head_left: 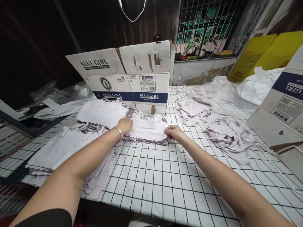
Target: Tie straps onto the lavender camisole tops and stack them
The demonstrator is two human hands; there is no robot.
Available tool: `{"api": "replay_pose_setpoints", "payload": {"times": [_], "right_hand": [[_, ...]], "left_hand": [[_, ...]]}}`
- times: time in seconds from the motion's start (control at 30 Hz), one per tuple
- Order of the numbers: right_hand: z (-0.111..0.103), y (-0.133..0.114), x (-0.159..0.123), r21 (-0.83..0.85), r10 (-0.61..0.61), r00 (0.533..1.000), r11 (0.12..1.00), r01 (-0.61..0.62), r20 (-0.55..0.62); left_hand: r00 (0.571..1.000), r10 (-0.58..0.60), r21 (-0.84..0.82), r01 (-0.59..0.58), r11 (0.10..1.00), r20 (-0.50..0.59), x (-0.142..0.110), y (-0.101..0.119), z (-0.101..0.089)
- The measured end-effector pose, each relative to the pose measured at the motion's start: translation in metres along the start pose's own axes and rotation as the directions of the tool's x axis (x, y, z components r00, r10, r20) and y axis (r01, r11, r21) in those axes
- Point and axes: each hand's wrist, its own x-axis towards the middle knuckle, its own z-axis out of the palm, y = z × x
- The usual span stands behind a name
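Note:
A small stack of pale camisole-like garments (148,130) with thin straps and wavy hems lies flat on the checked table, straps toward the cardboard. My left hand (125,125), with a bracelet at the wrist, is closed at the stack's left edge. At its right edge my right hand (174,133) pinches the cloth between thumb and fingers. Left of my left hand rests another pile of the same garments (100,113). A taller pile (63,148) sits nearer the table's left front, partly hidden by my left forearm.
An unfolded white-and-blue beer carton (149,66) stands behind the stacks. Loose crumpled garments (229,135) lie at right, near a second carton (284,97). Clear plastic (220,88) and a white bag (61,105) lie farther back. The checked tablecloth (146,176) reaches the front edge.

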Motion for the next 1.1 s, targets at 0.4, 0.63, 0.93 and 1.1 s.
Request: {"api": "replay_pose_setpoints", "payload": {"times": [0.4, 0.63, 0.93, 1.1], "right_hand": [[0.041, 0.024, 0.009, -0.743, -0.373, 0.819, 0.364, 0.562, 0.436], [-0.059, 0.027, 0.010, -0.775, -0.617, 0.782, 0.447, 0.446, 0.094], [-0.265, 0.041, -0.055, -0.815, -0.406, 0.768, 0.523, -0.250, -0.496], [-0.250, 0.004, -0.089, -0.815, -0.631, 0.601, 0.577, -0.058, -0.490]], "left_hand": [[0.985, -0.170, 0.063, 0.168, 0.984, 0.024, 0.020, -0.012, 0.083], [0.968, -0.057, 0.038, 0.068, 0.997, -0.244, 0.010, -0.013, 0.095], [0.947, 0.244, -0.546, -0.319, 0.774, -0.208, -0.026, 0.140, 0.085], [0.941, 0.338, -0.929, -0.130, 0.346, -0.006, -0.028, 0.259, 0.099]]}}
